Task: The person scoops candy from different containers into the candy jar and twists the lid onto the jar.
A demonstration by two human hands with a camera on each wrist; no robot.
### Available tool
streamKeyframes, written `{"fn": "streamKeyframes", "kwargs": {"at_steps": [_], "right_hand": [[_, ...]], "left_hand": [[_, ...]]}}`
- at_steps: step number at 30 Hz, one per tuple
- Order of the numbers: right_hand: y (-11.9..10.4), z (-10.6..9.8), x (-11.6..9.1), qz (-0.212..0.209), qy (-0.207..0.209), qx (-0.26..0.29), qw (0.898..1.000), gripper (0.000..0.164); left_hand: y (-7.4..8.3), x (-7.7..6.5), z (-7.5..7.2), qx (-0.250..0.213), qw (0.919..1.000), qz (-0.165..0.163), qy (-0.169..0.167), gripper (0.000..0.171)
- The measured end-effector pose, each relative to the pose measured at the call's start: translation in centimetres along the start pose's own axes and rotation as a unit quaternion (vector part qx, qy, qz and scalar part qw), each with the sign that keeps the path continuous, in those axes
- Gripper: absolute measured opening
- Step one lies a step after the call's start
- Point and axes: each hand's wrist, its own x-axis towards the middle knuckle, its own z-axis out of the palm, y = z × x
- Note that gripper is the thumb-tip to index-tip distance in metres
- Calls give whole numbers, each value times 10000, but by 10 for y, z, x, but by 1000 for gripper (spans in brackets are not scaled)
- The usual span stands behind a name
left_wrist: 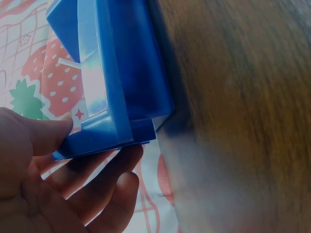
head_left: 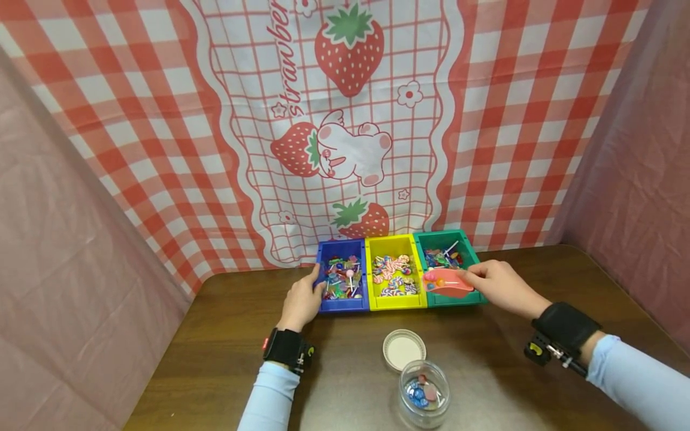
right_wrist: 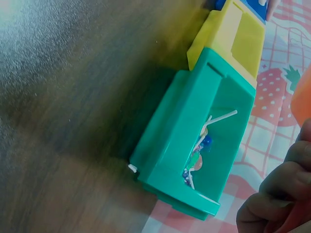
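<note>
A blue bin [head_left: 345, 306], a yellow bin [head_left: 397, 303] and a green bin [head_left: 470, 256] stand joined in a row, each holding small toy candies. My left hand [head_left: 302, 301] grips the blue bin's left side; the left wrist view shows the thumb [left_wrist: 56, 133] at its rim and fingers beneath. In my right hand [head_left: 504, 288], a pink scoop [head_left: 457, 291] is held by its handle above the front of the green bin, with several small colourful pieces in it. Lollipop sticks and bright pieces lie inside the green bin [right_wrist: 167, 150] in the right wrist view.
In front of the bins, a round whitish lid [head_left: 404, 351] lies on the wooden table [head_left: 215, 359]. Nearer stands a clear jar [head_left: 445, 400] with blue and pink pieces at its bottom. A red-checked strawberry cloth [head_left: 345, 203] hangs right behind the bins.
</note>
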Motion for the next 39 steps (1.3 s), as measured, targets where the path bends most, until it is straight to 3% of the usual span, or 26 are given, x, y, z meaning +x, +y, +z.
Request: {"fn": "streamKeyframes", "kwargs": {"at_steps": [15,23,34,39], "right_hand": [[-14,12,-19,-325,-107,312,9989,43],[-21,17,-29,-532,-381,159,9977,36],[-34,19,-41,-1243,-653,161,9900,38],[-40,18,-47,-1265,-818,-71,9886,31]], "left_hand": [[0,-1,2,-47,10000,31,29,49],[0,-1,2,-2,10000,4,24,49],[0,0,1,-4,10000,-62,12,50],[0,0,1,-3,10000,-80,-20,50]]}}
